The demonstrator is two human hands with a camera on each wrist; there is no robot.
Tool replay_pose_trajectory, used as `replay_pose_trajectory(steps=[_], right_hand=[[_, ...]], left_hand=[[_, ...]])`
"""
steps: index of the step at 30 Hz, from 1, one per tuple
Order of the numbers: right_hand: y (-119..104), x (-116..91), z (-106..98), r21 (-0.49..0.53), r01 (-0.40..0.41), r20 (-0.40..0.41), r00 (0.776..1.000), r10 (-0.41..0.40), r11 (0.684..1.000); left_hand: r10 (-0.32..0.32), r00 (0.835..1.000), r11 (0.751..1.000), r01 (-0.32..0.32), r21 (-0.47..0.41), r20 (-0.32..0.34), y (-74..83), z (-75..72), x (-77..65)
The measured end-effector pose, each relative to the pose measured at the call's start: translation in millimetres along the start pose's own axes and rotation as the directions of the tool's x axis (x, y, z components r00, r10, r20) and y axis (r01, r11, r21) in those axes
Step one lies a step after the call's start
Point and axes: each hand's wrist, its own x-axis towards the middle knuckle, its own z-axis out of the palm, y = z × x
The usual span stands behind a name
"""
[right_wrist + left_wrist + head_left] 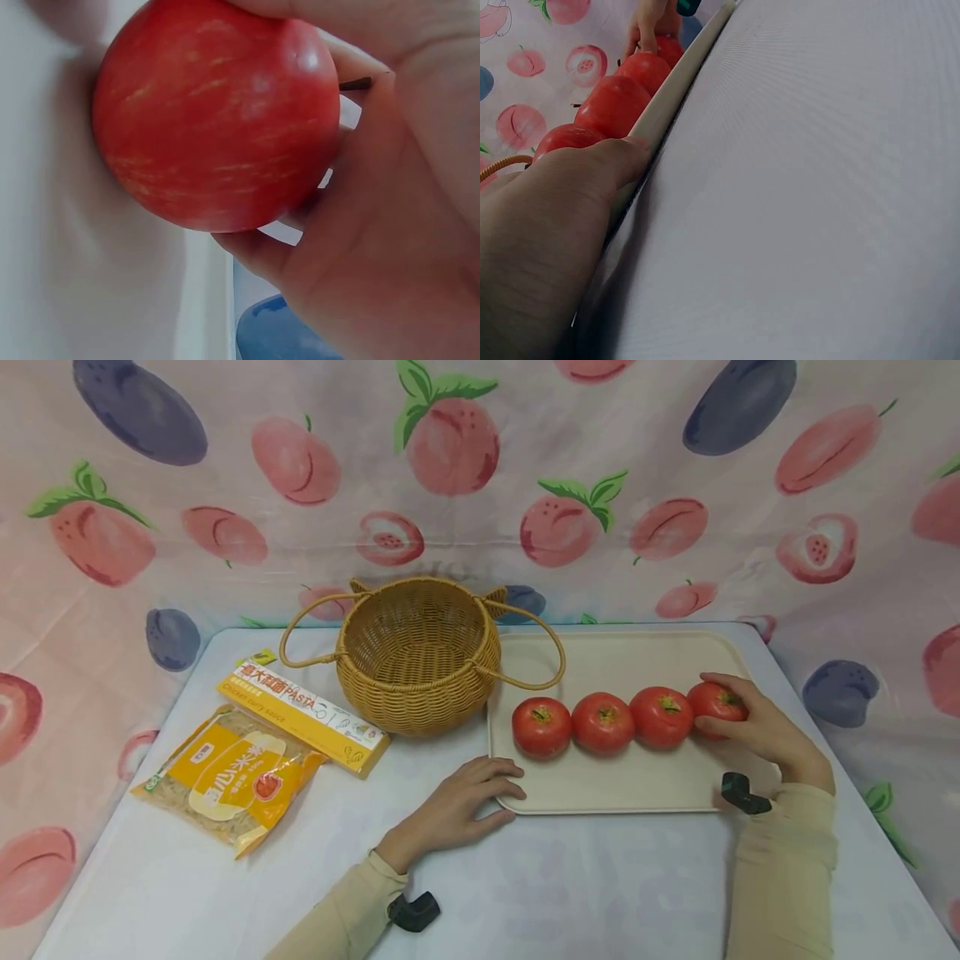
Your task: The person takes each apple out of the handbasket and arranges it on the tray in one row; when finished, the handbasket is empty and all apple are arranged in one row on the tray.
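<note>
Several red apples [603, 723] form a row on a cream tray [622, 785] in the head view. At the right end of that row, my right hand [776, 743] grips the last apple [707, 702] with thumb and fingers on opposite sides. The right wrist view has this apple [217, 120] large inside the hand, its stem pointing toward the palm. My left hand [459, 806] rests at the tray's front left corner, fingers loosely extended. In the left wrist view, its thumb [619, 159] touches the tray rim [676, 86] beside the nearest apple.
A wicker basket [420, 710] with two loop handles stands behind the tray's left end, one handle reaching over the tray. On the left lie a yellow and white pasta box [300, 710] and a yellow food packet [232, 777]. A fruit-print cloth [480, 527] hangs behind the table.
</note>
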Motion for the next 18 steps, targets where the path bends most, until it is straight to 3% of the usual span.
replay_pose_trajectory(steps=[10,14,18], right_hand=[[-0.2,0.1,-2.7,-0.025,-0.018,0.01,1.0,0.018,1.0],[-2.0,1.9,-3.7,0.015,0.069,-0.092,0.994,-0.067,0.998],[-4.3,3.9,-3.3,0.046,0.173,-0.215,0.964,-0.159,0.984]], left_hand=[[0.002,1.0,1.0,-0.002,-0.009,-0.006,0.9,-0.9,-1.2],[-0.005,1.0,0.998,0.003,-0.059,-0.031,1.2,-2.0,-1.5],[-0.046,0.997,0.983,0.036,-0.178,-0.054,0.8,-6.0,-2.1]])
